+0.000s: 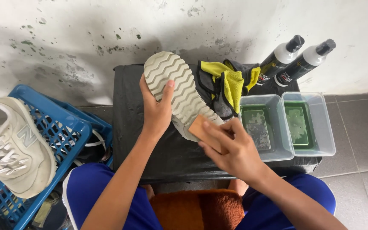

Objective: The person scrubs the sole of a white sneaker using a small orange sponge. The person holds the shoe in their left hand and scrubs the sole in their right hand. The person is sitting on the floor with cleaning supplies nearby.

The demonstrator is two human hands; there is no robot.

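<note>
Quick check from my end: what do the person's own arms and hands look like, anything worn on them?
Both arms are bare to the frame's edge: no sleeves show. The left hand and right hand wear no gloves, and no rings, watch or bands are visible. Fingernails are short and unpainted.

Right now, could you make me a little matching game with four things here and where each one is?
Things:
1. shoe with the wavy sole
2. wooden brush
3. pale sneaker
4. yellow and grey cloth

Places:
A. lying on the blue basket
B. on the black stand, beside the two clear tubs
C. in the left hand, sole up
D. in the right hand, against the sole

Pairs: 1-C, 2-D, 3-A, 4-B
</note>
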